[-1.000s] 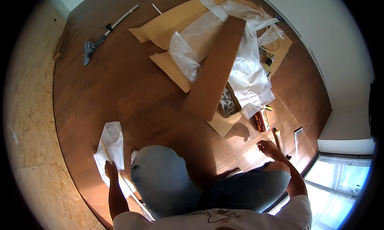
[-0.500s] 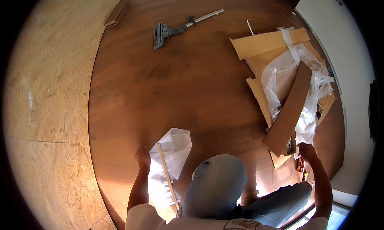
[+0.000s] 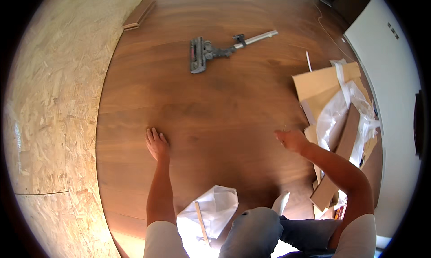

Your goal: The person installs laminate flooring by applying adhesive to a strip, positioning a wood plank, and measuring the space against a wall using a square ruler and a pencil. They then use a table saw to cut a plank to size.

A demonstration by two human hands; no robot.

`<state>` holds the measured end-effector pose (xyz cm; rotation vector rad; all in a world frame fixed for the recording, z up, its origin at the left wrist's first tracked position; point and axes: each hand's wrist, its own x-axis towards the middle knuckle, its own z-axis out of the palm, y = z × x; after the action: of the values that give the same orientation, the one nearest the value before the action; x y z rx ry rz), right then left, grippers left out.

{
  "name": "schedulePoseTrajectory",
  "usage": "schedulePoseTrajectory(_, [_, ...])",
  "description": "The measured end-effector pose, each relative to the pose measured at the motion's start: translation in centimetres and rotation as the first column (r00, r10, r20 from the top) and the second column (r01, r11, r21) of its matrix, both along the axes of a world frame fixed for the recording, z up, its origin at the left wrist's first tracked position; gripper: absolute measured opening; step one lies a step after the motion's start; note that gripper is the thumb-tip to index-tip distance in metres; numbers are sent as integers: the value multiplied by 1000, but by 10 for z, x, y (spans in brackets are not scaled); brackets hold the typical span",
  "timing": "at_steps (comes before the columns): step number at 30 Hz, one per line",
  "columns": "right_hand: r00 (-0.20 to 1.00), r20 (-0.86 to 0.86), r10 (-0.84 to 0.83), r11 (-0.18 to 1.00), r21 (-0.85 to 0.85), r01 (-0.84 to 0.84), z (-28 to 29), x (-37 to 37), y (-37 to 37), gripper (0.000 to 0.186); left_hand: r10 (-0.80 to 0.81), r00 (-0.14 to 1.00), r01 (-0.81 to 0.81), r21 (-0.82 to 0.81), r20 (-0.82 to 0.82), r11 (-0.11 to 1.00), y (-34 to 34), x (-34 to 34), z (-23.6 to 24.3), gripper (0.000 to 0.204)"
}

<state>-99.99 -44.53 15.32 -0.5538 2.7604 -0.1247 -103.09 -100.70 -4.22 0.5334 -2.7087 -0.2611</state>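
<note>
My left hand [image 3: 158,144] lies flat on the brown wood-look floor [image 3: 215,105], fingers stretched out. Over the same floor to the right, my right hand [image 3: 293,140] is closed in a pinch; a tiny thin thing seems to stick up from its fingertips, too small to name. Close to my knees lies a crumpled white plastic sheet [image 3: 220,208] with a narrow wooden strip [image 3: 201,222] on it. Right of my right forearm, a brown floor plank [image 3: 348,137] rests slanted on torn cardboard [image 3: 325,84] and clear plastic wrap [image 3: 331,119].
A vacuum cleaner head [image 3: 197,55] with its metal tube [image 3: 258,38] lies ahead. Bare chipboard [image 3: 54,101] borders the floor on the left, with short stacked planks [image 3: 139,15] at its far edge. A white wall panel [image 3: 386,47] stands at right, near a thin cable [image 3: 327,29].
My right hand has left the cardboard pile and moved left and forward over the floor. My left hand has moved forward from beside the white sheet. The whole view has shifted.
</note>
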Motion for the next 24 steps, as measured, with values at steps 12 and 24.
schedulePoseTrajectory(12, [975,-121,186,858,-463,-221,-121,-205,-285,38,70,984,-94,142,166,985,10,-12,14,58])
schedulePoseTrajectory(24, [921,-386,52,811,-521,-264,-162,-365,-483,42,3,966,-58,209,258,976,9,-14,16,57])
